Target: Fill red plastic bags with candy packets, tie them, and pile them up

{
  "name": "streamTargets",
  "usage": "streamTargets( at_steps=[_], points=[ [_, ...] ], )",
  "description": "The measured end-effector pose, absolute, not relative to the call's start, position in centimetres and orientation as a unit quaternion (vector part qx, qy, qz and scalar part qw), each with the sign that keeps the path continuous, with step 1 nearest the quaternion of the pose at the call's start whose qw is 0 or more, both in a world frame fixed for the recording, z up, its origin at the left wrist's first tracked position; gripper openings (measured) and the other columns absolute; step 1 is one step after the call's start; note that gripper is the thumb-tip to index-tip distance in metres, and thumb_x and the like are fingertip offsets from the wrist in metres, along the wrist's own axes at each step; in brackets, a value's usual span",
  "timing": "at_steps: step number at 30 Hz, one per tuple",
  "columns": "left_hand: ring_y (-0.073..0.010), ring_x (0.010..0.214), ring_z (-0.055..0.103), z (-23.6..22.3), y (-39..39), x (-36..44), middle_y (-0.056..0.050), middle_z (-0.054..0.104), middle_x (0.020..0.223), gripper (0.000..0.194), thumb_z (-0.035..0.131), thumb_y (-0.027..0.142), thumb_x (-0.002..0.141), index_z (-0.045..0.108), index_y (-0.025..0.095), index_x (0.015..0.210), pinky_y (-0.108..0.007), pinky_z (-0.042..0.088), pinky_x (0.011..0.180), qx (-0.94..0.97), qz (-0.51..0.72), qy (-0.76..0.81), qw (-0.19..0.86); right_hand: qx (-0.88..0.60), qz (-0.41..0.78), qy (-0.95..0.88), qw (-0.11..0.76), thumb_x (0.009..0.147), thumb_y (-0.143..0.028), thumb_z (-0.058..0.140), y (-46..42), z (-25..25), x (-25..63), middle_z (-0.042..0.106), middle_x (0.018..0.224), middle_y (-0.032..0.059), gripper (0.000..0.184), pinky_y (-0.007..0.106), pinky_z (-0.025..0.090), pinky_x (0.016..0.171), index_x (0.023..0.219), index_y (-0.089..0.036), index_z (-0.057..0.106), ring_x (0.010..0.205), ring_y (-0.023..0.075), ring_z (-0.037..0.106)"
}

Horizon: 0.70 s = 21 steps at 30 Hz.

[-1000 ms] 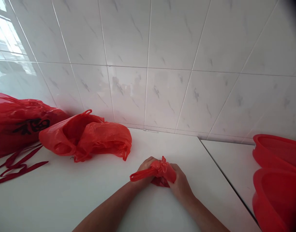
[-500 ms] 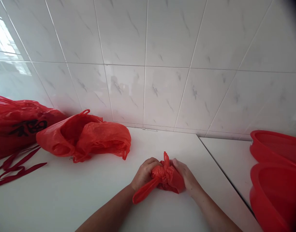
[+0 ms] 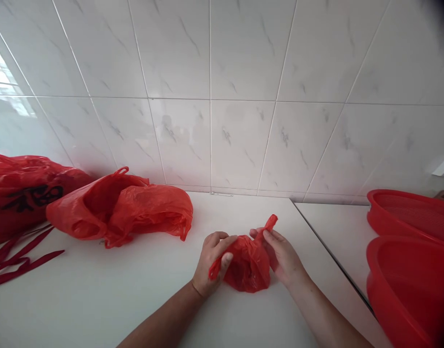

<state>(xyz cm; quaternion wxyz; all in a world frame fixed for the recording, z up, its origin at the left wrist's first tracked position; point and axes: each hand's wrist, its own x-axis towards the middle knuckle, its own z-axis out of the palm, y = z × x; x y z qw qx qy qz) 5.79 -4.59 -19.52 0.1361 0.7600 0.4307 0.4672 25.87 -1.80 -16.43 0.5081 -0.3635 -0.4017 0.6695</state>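
Observation:
A small red plastic bag [image 3: 249,270] rests on the white tabletop [image 3: 164,285], its mouth partly open and its two handles pulled to either side. My left hand [image 3: 213,261] is closed on the left handle, thumb toward me. On the other side, my right hand [image 3: 282,253] pinches the right handle, whose loop sticks up past the fingers. What lies inside the bag is hidden.
Another crumpled red plastic bag [image 3: 149,208] lies at the left, against a larger red bag [image 3: 11,203] with black lettering and dark red straps [image 3: 22,261]. Two red plastic baskets [image 3: 399,266] stand at the right. A tiled wall [image 3: 240,145] closes off the back.
The knotted-looking top of the small bag has come apart and its mouth has opened. My hands have moved from the bag's sides onto its handles. The view has shifted slightly right.

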Motion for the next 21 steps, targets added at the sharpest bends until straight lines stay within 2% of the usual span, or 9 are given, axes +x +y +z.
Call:
streamTargets(
  at_steps=[3, 6, 9, 14, 16, 19, 21],
  points=[
    [-0.0186, 0.083, 0.052, -19.3, -4.2, 5.7, -0.005, 0.057, 0.083, 0.040, 0.026, 0.035, 0.095, 0.062, 0.020, 0.089, -0.037, 0.038, 0.088, 0.726, 0.462, 0.496, 0.120, -0.329, 0.682, -0.384, 0.529, 0.076, -0.049, 0.063, -1.7, -16.5, 25.9, 0.066, 0.092, 0.0046, 0.027, 0.037, 0.050, 0.077, 0.082, -0.023, 0.058, 0.095, 0.0247, 0.061],
    [-0.0168, 0.069, 0.048, -19.6, -3.4, 5.4, -0.003, 0.053, 0.068, 0.042, 0.025, 0.035, 0.095, 0.053, 0.019, 0.068, -0.035, 0.038, 0.081, 0.722, 0.436, 0.530, 0.090, -0.346, 0.662, -0.376, 0.548, 0.074, -0.048, 0.063, -1.1, -16.8, 26.3, 0.058, 0.071, 0.0006, 0.027, 0.036, 0.050, 0.075, 0.073, -0.023, 0.052, 0.087, 0.0237, 0.061],
    [-0.0158, 0.062, 0.043, -19.9, -3.0, 5.2, -0.001, 0.048, 0.062, 0.044, 0.025, 0.038, 0.095, 0.046, 0.019, 0.062, -0.032, 0.037, 0.071, 0.721, 0.413, 0.547, 0.097, -0.346, 0.653, -0.365, 0.566, 0.075, -0.044, 0.063, -0.4, -17.0, 27.0, 0.049, 0.063, -0.0026, 0.025, 0.034, 0.049, 0.075, 0.071, -0.024, 0.051, 0.076, 0.0193, 0.058],
    [-0.0128, 0.056, 0.036, -19.7, -3.2, 5.3, 0.002, 0.039, 0.058, 0.043, 0.034, 0.047, 0.090, 0.037, 0.019, 0.057, -0.025, 0.027, 0.054, 0.657, 0.448, 0.568, 0.212, -0.359, 0.603, -0.479, 0.528, 0.081, -0.044, 0.059, -1.3, -15.7, 27.3, 0.044, 0.062, -0.0035, 0.022, 0.031, 0.044, 0.075, 0.078, -0.023, 0.059, 0.070, 0.0151, 0.052],
    [-0.0119, 0.057, 0.035, -19.5, -3.2, 5.2, 0.003, 0.039, 0.058, 0.041, 0.037, 0.047, 0.089, 0.039, 0.018, 0.059, -0.023, 0.028, 0.053, 0.629, 0.472, 0.559, 0.264, -0.380, 0.539, -0.586, 0.470, 0.086, -0.046, 0.051, -2.4, -14.7, 26.9, 0.051, 0.068, -0.0012, 0.026, 0.031, 0.042, 0.081, 0.083, -0.023, 0.064, 0.075, 0.0157, 0.053],
    [-0.0111, 0.058, 0.037, -18.9, -3.3, 5.3, 0.003, 0.042, 0.060, 0.035, 0.041, 0.043, 0.089, 0.047, 0.018, 0.066, -0.023, 0.032, 0.054, 0.598, 0.505, 0.532, 0.324, -0.381, 0.456, -0.708, 0.381, 0.092, -0.045, 0.039, -4.1, -13.8, 25.7, 0.060, 0.088, 0.0028, 0.036, 0.032, 0.042, 0.086, 0.096, -0.024, 0.067, 0.088, 0.0183, 0.055],
    [-0.0110, 0.059, 0.040, -18.4, -3.6, 5.6, 0.003, 0.046, 0.062, 0.030, 0.043, 0.040, 0.089, 0.051, 0.018, 0.070, -0.022, 0.035, 0.055, 0.584, 0.523, 0.519, 0.340, -0.387, 0.423, -0.741, 0.349, 0.092, -0.042, 0.038, -4.7, -13.8, 24.9, 0.062, 0.098, 0.0033, 0.035, 0.032, 0.043, 0.086, 0.103, -0.026, 0.067, 0.093, 0.0194, 0.057]
  ],
)
